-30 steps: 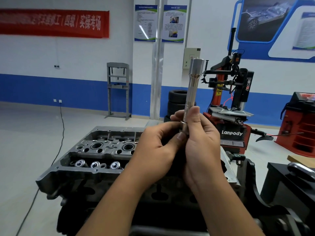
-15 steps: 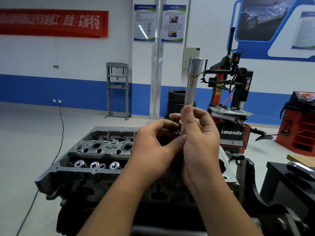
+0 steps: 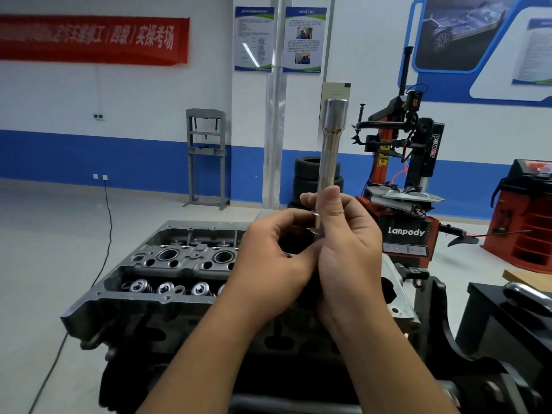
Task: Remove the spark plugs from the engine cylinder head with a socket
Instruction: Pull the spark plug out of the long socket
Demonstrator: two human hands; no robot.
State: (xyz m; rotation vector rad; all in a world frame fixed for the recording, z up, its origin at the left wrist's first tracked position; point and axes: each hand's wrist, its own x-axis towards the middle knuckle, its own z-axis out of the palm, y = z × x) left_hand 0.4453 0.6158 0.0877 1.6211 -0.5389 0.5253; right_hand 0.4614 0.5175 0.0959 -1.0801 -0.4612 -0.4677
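The engine cylinder head [image 3: 167, 264] sits low in the foreground on a dark stand [image 3: 448, 339], its open top showing round plug wells and a row of valve springs along the near edge. Behind it to the right stands a red and black tyre changer [image 3: 403, 180], with a stack of tyres [image 3: 304, 174] just beside it against the blue-banded wall, and a grey shop press [image 3: 206, 156] further left. A red banner [image 3: 89, 40] hangs high on the wall.

Both hands are raised together above the right half of the cylinder head, touching each other. The right hand [image 3: 349, 252] grips the lower end of a long spark plug socket [image 3: 330, 153], fingers curled round the shaft and the thumb pressed flat along its front. The socket stands nearly upright, wide end at the top, clear of the head. The left hand [image 3: 274, 258] has its fingers curled inward toward the socket's bottom end, thumb against the right hand; whether its fingertips actually pinch anything is hidden behind the knuckles.
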